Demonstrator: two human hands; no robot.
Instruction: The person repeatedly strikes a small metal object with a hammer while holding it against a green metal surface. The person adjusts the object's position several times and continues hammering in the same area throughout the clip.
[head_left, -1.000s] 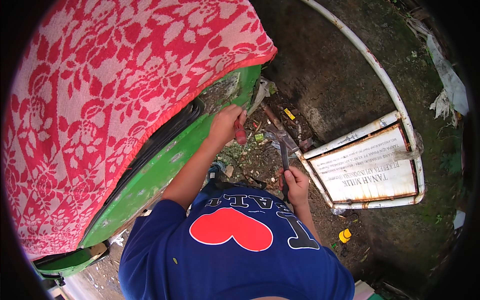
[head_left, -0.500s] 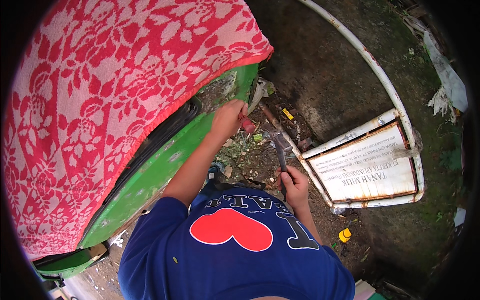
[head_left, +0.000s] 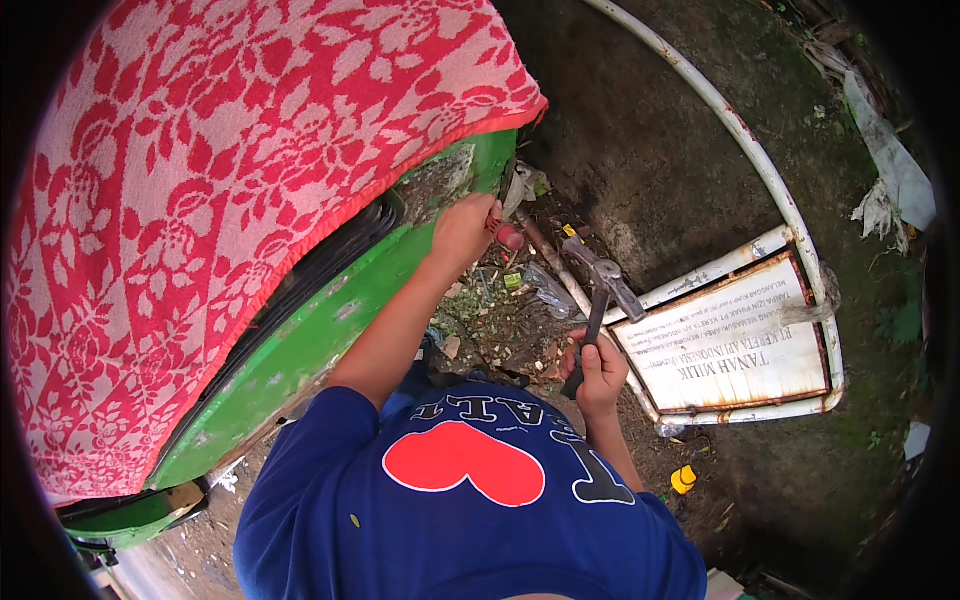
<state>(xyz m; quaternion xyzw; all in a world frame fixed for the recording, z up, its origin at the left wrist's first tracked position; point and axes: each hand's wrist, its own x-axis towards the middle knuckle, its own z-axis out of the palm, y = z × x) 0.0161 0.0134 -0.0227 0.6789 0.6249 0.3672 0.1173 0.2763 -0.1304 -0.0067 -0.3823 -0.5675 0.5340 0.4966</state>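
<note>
My left hand (head_left: 462, 228) is closed round a red-handled tool (head_left: 508, 236), held at the upper end of a worn green panel (head_left: 300, 352); the tool's working end is hidden by my fingers. My right hand (head_left: 598, 372) grips a metal hammer (head_left: 617, 288) by its dark handle, its head raised to the right of the red tool. A red and pink flowered towel (head_left: 220, 130) drapes over the green body, above a dark strip along it.
A rusty white tubular frame (head_left: 747, 140) with a white sign board (head_left: 722, 350) lies at my right on dark mossy ground (head_left: 660, 170). Scraps, leaves and a yellow plastic piece (head_left: 683, 479) litter the dirt. Pale torn sheeting (head_left: 890, 150) lies at the far right.
The hammer has swung to the right, away from the red tool, as my right hand moved slightly right. My left hand has shifted slightly right with the red tool.
</note>
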